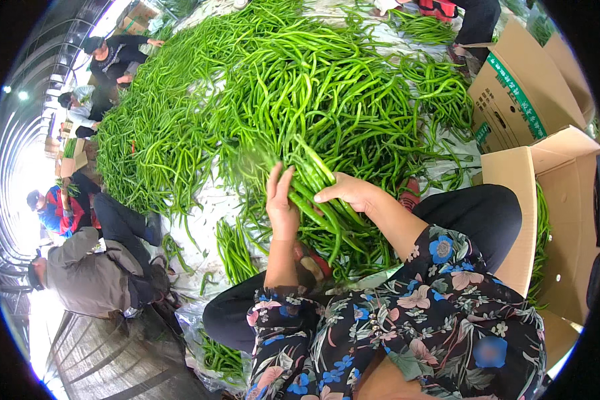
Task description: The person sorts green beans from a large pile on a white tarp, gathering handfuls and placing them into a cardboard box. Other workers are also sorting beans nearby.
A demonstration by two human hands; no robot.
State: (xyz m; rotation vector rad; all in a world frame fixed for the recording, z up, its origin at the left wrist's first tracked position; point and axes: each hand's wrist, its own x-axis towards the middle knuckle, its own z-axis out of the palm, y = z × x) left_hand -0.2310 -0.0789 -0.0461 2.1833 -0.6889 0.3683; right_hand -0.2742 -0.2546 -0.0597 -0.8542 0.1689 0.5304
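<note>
A bunch of long green chili peppers lies in my right hand, its thumb across the top and the peppers slanting down between my knees. Beside the bunch, my left hand is raised with its visible fingers extended and a little apart. Its thumb is hidden, and I see nothing gripped in it. A green blur shows just left of those fingertips. Beyond both hands spreads a large heap of the same peppers on a white sheet. A small bundle of peppers rests left of my left forearm.
At my right stands an open cardboard box with peppers inside; another carton with a green printed band is behind it. A clear plastic bag with peppers is at lower left. Several people sit around the heap, one in a grey jacket.
</note>
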